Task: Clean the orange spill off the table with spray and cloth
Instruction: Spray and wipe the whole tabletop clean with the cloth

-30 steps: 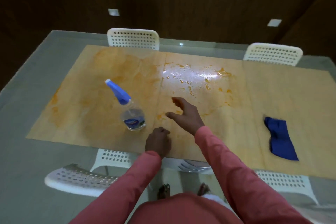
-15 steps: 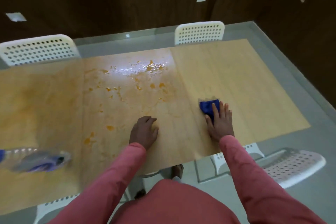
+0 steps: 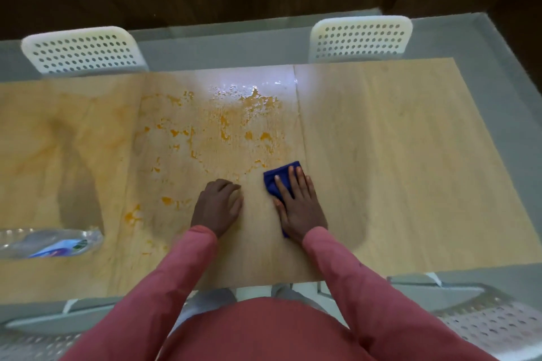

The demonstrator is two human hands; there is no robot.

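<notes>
At the far left edge, the spray bottle [image 3: 50, 243] stands on the tabletop [image 3: 410, 155], blurred and partly cut off by the frame. Behind it, across the tabletop, a white perforated chair [image 3: 83, 51] is pushed in. Next comes the orange spill [image 3: 234, 123], scattered in wet patches over the middle panel, with smaller drops nearer the person, just left of the left hand [image 3: 218, 208]. That hand rests on the tabletop with its fingers curled under, clenched on nothing. Just beside it, the right hand [image 3: 299, 205] lies flat with straight fingers, its grip released, pressing the blue cloth [image 3: 275, 179] down at the near right edge of the spill. The cloth shows beyond the fingertips and beside the thumb. Pink sleeves [image 3: 352, 272] cover both arms. A second white chair [image 3: 360, 38] stands at the far right side.
</notes>
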